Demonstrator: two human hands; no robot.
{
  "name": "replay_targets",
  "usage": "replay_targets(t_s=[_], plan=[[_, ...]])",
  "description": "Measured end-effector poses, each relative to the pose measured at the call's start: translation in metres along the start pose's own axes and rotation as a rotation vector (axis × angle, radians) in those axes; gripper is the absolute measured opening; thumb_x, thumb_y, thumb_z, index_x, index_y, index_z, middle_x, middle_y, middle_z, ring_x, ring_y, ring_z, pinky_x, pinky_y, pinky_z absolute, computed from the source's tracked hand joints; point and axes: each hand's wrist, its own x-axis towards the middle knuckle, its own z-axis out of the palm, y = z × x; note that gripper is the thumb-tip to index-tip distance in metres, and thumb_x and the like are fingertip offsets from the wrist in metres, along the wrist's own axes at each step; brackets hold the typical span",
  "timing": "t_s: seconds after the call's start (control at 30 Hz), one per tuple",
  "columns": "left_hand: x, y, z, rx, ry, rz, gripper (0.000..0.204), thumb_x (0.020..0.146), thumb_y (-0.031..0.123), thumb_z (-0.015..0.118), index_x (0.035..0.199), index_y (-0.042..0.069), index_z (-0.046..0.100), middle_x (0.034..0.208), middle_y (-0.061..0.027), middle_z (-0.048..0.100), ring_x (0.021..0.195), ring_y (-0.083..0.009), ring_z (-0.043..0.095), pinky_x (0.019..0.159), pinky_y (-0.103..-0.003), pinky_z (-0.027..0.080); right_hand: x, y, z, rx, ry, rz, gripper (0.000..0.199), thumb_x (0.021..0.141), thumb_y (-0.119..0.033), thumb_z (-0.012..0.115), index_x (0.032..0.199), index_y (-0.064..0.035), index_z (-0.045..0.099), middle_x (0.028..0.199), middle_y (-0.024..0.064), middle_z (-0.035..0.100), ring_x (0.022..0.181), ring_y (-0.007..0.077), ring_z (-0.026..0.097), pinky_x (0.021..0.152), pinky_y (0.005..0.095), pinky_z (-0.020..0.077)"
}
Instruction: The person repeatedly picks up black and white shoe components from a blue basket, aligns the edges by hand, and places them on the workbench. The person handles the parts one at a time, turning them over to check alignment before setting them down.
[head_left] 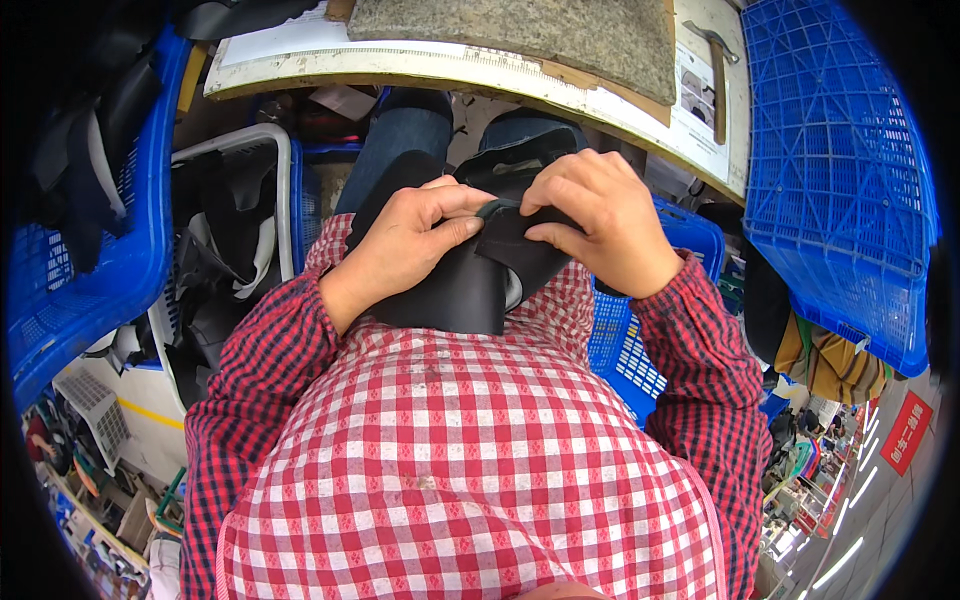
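Observation:
A black piece of leather (460, 290) lies over my lap, close to my chest. My left hand (405, 240) pinches its upper edge between thumb and fingers. My right hand (600, 215) grips the same piece from the right, fingers curled over a folded part. The two hands meet at a thin folded edge near the middle. The lower part of the leather hangs down against my red-and-white checked shirt. My knees in blue jeans (405, 140) show just beyond the hands.
A worktable (450, 65) with a grey felt pad (540, 30) and a hammer (718, 70) stands ahead. Blue plastic crates stand at the right (840, 170) and the left (120, 260). A white basket (240, 140) holds black leather pieces at my left.

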Motion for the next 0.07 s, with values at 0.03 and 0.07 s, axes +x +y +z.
replay_targets(t_s=[0.03, 0.07], plan=[[0.0002, 0.0, -0.0001, 0.002, -0.003, -0.038, 0.028, 0.102, 0.003, 0.063, 0.129, -0.001, 0.07, 0.106, -0.0009, 0.058, 0.097, -0.0076, 0.056, 0.089, -0.023, 0.046, 0.0014, -0.0016, 0.0007, 0.004, -0.024, -0.009, 0.031, 0.075, -0.018, 0.085, 0.101, -0.0192, 0.068, 0.1, -0.0011, 0.064, 0.1, 0.0211, 0.063, 0.086, 0.0379, 0.0464], [0.0007, 0.0002, -0.0002, -0.014, -0.006, -0.036, 0.029, 0.103, 0.003, 0.063, 0.131, -0.001, 0.07, 0.107, -0.0012, 0.059, 0.099, -0.0076, 0.056, 0.09, -0.023, 0.046, 0.0032, -0.003, 0.001, 0.016, -0.027, -0.008, 0.031, 0.077, -0.019, 0.085, 0.103, -0.0182, 0.068, 0.098, -0.0007, 0.066, 0.098, 0.0227, 0.064, 0.086, 0.0387, 0.0463]])
